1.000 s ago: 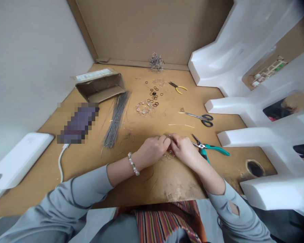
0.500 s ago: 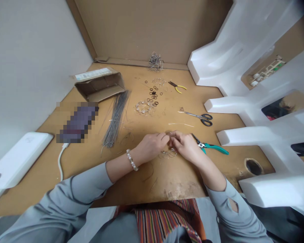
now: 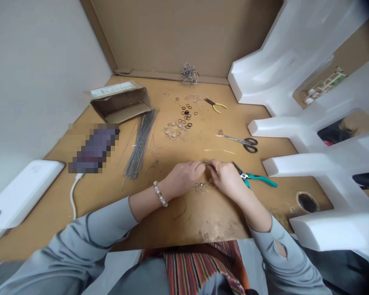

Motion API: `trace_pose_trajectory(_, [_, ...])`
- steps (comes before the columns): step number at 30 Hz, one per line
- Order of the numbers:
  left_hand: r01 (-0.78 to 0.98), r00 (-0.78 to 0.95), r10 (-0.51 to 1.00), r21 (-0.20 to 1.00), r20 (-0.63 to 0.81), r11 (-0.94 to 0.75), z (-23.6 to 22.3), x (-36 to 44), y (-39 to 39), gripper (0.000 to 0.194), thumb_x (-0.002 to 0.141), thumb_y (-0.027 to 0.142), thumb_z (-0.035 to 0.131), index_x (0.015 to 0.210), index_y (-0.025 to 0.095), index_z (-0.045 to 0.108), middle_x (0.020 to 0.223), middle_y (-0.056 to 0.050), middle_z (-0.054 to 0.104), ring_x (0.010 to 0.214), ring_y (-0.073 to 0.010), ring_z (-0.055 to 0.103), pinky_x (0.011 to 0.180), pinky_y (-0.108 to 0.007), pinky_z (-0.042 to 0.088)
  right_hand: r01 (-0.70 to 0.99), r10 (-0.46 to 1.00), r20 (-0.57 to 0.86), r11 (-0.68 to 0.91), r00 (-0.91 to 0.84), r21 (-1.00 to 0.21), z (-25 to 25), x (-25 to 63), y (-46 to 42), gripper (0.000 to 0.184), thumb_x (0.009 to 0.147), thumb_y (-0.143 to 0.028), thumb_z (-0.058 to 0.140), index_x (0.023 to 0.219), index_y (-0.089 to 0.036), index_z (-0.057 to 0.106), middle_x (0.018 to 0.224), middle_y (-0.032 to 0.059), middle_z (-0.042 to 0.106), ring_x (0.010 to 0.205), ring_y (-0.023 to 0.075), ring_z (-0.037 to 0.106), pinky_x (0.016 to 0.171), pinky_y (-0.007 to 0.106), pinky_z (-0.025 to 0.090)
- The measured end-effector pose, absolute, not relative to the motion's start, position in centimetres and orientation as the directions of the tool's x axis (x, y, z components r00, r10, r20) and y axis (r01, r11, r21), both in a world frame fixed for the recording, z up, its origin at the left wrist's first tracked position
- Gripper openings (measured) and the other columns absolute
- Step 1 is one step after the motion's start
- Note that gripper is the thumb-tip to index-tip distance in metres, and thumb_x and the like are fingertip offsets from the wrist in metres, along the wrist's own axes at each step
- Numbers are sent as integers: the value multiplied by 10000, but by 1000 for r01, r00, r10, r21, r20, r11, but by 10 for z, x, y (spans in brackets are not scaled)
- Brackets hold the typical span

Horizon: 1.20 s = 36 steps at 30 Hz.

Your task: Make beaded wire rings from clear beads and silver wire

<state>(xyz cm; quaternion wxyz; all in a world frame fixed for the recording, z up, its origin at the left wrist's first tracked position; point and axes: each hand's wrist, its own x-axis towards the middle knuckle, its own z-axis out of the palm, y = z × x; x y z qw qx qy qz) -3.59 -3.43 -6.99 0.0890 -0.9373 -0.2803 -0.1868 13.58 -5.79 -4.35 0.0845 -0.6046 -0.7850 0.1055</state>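
Note:
My left hand (image 3: 186, 177) and my right hand (image 3: 224, 175) meet near the front of the table, fingertips almost touching. Both are closed in a pinch on a ring of thin silver wire with clear beads (image 3: 202, 185), whose lower loops hang below the fingers. The fingers hide its upper part. Just right of my right hand lie teal-handled pliers (image 3: 260, 179), partly covered by the hand. Farther back rests a similar beaded wire ring (image 3: 174, 130). Beyond the hands, a short piece of straight wire (image 3: 219, 150) lies on the table.
A bundle of grey wires (image 3: 140, 147) lies left of centre, by an open cardboard box (image 3: 121, 104). Scissors (image 3: 244, 142), yellow-handled pliers (image 3: 215, 105), small dark rings (image 3: 187, 116) and a wire tangle (image 3: 190, 75) lie farther back. A white power bank (image 3: 24, 192) is left; white foam (image 3: 283, 167) borders the right.
The beaded wire ring has turned and shifted a little between my fingers. My right hand's fingers have changed position slightly; my left hand has edged slightly upward. The tools have stayed put.

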Motion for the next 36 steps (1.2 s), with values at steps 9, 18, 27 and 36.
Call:
trace_pose_trajectory(9, [525, 779, 434, -92, 452, -846, -73, -35, -33, 180, 898, 104, 351, 833, 123, 518, 674, -41, 516, 648, -159, 515, 512, -242, 373, 911, 979, 29, 198, -201, -361, -49, 134, -55, 241, 892, -236, 395, 935, -197, 630, 827, 67, 706, 752, 176, 649, 680, 238, 405])
trace_pose_trajectory(18, [558, 754, 518, 22, 403, -829, -78, -33, -31, 215, 911, 164, 347, 793, 138, 524, 711, -50, 536, 668, -164, 508, 553, -259, 381, 878, 983, 26, 172, -179, -446, -47, 135, -54, 236, 883, -231, 402, 931, -179, 627, 776, 67, 697, 680, 164, 635, 652, 234, 414])
trace_pose_trajectory(27, [568, 535, 736, 468, 414, -677, -65, -36, -23, 181, 895, 226, 423, 811, 145, 561, 833, -57, 566, 830, -172, 496, 747, -299, 417, 782, 967, -15, 197, -255, -592, -46, 143, -53, 178, 881, -243, 413, 884, -206, 587, 696, 17, 663, 593, 119, 602, 609, 209, 403])
trace_pose_trajectory(36, [101, 529, 839, 973, 123, -207, -72, -37, -14, 212, 878, 314, 461, 865, 127, 559, 867, -61, 633, 824, -143, 577, 812, -310, 448, 508, 962, -67, 81, -266, -858, -52, 141, -54, 125, 851, -275, 449, 865, -186, 536, 715, -4, 642, 529, 88, 574, 573, 213, 442])
